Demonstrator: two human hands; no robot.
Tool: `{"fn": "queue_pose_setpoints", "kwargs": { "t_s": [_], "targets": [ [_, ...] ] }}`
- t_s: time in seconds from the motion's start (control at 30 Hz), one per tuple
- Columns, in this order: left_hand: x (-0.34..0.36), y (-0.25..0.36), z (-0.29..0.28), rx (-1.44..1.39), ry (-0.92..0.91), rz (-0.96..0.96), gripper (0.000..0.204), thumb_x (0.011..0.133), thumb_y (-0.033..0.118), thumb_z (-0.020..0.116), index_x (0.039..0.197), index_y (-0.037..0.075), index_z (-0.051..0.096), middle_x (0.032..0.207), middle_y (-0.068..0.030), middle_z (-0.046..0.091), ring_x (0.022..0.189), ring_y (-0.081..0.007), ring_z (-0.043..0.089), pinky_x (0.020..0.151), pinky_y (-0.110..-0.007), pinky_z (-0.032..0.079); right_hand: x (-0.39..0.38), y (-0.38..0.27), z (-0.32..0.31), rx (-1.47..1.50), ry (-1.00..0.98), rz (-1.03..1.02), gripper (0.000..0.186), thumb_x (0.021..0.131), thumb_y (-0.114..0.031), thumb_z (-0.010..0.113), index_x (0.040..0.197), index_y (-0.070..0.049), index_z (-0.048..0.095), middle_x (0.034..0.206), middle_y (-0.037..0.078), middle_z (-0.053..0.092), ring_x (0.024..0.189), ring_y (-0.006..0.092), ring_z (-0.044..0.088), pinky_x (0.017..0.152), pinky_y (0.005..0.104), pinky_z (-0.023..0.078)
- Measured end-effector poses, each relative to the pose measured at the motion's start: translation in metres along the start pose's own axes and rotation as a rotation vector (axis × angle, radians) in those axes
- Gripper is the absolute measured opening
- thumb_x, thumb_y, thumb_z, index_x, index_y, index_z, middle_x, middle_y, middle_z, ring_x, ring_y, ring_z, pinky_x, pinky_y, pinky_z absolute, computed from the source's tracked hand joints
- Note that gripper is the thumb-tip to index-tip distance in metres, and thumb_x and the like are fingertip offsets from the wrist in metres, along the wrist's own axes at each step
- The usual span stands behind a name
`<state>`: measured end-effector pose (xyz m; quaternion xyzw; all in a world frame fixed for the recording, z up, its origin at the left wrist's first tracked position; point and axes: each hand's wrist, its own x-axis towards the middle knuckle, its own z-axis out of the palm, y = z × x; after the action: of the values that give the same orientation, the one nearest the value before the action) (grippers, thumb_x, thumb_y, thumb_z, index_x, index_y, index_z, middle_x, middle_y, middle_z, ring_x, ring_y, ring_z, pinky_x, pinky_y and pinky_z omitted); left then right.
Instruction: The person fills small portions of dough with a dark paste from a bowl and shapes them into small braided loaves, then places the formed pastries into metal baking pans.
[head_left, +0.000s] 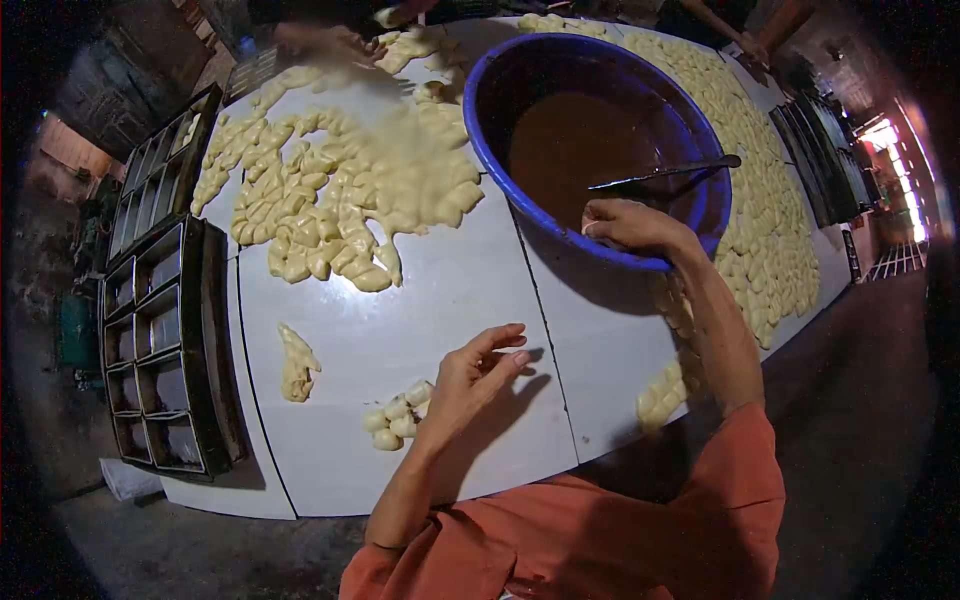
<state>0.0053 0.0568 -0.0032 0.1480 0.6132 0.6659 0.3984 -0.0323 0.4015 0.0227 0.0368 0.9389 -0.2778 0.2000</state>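
Note:
A large blue tub (485,140) holds brown liquid, with a long dark flat implement (655,172) lying across its right side. My right hand (625,225) is over the near part of the tub, fingers curled together; what they hold, if anything, is unclear. My left hand (480,370) hovers open above the white tabletop (380,480), thumb and fingers apart. Just left of it sits a small cluster of pale dough balls (395,420); a separate lump of dough (298,365) lies farther left.
Spread dough pieces (320,190) cover the back left; more (770,280) line the right side. Black metal moulds (160,390) stand along the left edge, other dark racks (810,160) at the right. Co-workers' hands (350,48) (750,45) show at the far edge, one blurred.

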Motion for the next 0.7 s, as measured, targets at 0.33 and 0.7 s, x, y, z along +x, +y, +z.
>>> {"fn": "queue_pose_setpoints", "kwargs": {
  "t_s": [0.33, 0.7],
  "targets": [
    [0.027, 0.011, 0.019, -0.216, -0.058, 0.081, 0.048, 0.101, 0.036, 0.056, 0.134, 0.001, 0.055, 0.126, -0.0108, 0.064, 0.111, -0.0196, 0.062, 0.091, -0.033, 0.051, -0.049, -0.094, 0.022, 1.413, 0.267, -0.192, 0.017, 0.099, -0.021, 0.059, 0.108, -0.006, 0.055, 0.087, 0.006, 0.066, 0.071, 0.0142, 0.068, 0.057, 0.0271, 0.057],
    [-0.002, -0.020, -0.021, -0.798, 0.397, 0.091, 0.025, 0.093, 0.018, 0.070, 0.108, 0.000, 0.064, 0.094, -0.0082, 0.069, 0.080, -0.0156, 0.068, 0.072, -0.027, 0.057, -0.055, -0.153, 0.133, 1.123, 0.209, -0.221, 0.033, 0.086, -0.005, 0.069, 0.117, -0.006, 0.056, 0.123, 0.010, 0.059, 0.109, 0.0179, 0.060, 0.095, 0.0326, 0.049]
  ]
}}
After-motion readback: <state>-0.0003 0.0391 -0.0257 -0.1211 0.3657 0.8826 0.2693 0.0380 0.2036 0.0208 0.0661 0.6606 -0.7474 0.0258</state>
